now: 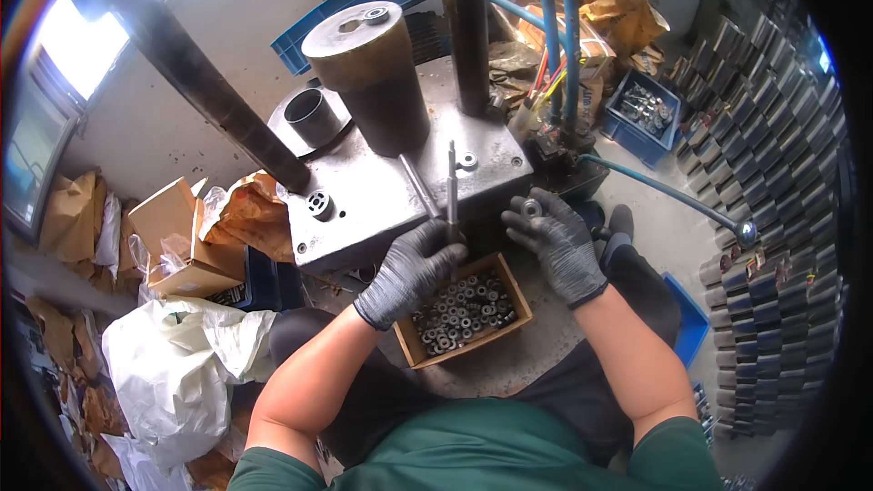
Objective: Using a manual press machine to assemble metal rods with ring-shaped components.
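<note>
My left hand (411,271), in a grey glove, is closed around a stepped metal shaft (452,189) that stands nearly upright. A second metal rod (420,187) slants up and left from the same hand, and its tip is close to the foot of the thick ram. My right hand (559,250), gloved too, pinches a small ring-shaped bearing (531,208) between thumb and fingers, apart from the shaft. Below and between my hands is a wooden box (523,301) with many small bearings (462,311) inside. Another bearing (467,160) lies on the steel press table (491,177).
A thick steel cylinder (380,100) rises from the table between dark columns (466,36). A round flanged part (318,205) sits front left. At right are a ball-ended lever (668,193), a blue bin of parts (642,115) and stacked shafts (764,245). A white sack (168,368) lies left.
</note>
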Demonstrator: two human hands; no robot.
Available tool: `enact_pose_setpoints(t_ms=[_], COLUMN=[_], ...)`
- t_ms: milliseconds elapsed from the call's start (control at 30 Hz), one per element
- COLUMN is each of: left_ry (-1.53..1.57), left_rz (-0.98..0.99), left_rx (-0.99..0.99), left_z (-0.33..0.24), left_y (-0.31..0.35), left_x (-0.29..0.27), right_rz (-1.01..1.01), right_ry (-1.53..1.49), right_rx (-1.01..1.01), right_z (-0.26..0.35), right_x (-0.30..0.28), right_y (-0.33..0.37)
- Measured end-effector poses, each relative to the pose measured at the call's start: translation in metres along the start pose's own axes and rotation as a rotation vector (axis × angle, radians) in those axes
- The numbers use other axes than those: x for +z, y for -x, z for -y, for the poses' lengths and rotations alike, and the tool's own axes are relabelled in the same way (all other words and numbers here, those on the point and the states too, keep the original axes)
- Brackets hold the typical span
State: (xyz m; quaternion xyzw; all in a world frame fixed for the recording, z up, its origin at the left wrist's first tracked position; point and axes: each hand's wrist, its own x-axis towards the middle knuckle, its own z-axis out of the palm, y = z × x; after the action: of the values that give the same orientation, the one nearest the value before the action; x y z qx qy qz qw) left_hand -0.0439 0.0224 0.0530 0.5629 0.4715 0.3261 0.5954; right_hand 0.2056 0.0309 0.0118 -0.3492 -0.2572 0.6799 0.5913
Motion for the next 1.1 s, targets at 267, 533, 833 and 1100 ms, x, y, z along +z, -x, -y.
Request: enact_pose_setpoints(t_ms=[267, 533, 833, 1100], left_ry=[-0.3, -0.404, -0.336, -0.329], left_rz=[0.203, 0.201, 0.194, 0.216], left_rx=[-0.037, -0.046, -0.043, 0.027], left_z=[0.028, 0.017, 0.022, 0.034], left_y=[-0.01, -0.015, -0.014, -0.016], left_x=[0.04, 0.042, 0.039, 0.039], right_rz=[-0.03, 0.013, -0.121, 0.022], right_ry=[0.012, 0.055, 0.095, 0.156], right_rx=[-0.06, -0.156, 0.195, 0.054], right_z=[0.004, 0.006, 0.008, 0.0], right_x=[0.002, -0.016, -0.009, -0.001], right_y=[-0.003, -0.006, -0.009, 0.002])
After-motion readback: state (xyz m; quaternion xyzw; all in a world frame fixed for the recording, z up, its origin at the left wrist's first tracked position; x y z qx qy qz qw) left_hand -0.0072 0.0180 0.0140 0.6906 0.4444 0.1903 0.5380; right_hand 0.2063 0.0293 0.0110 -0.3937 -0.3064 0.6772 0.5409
